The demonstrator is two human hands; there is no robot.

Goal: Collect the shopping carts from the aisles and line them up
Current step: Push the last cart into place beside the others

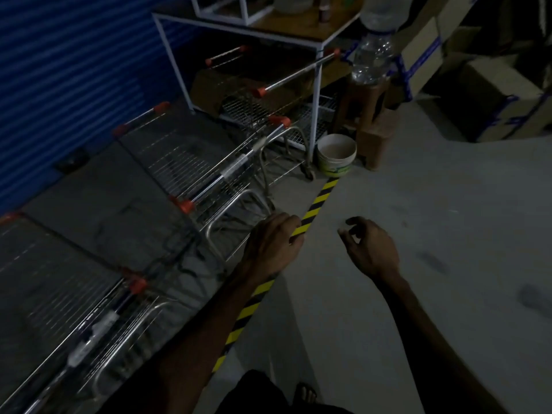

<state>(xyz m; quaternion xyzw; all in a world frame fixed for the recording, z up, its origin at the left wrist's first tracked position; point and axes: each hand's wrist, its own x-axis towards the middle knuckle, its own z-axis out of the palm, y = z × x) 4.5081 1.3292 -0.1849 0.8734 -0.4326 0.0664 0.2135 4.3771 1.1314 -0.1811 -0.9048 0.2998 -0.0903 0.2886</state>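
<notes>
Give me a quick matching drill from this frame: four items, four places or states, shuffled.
Items:
1. white bucket
2. striped floor tape
3. water bottle
4. right hand

Places or states:
A. on a brown stool
B. fingers loosely curled, holding nothing
C. on the floor by the white frame's leg
D. runs along the floor beside the carts

Pairs: 1-C, 2-D, 3-A, 4-B

A: Item one? 
B: Yellow-black floor tape (321, 198), running from six o'clock towards twelve.
A: At its far end? 
B: White bucket (336, 155), just beside a brown stool (370, 121).
A: Upper area? 
B: White-framed table (257, 31) at twelve; cardboard boxes (478, 94) at two; blue shutter (68, 79) at ten.
</notes>
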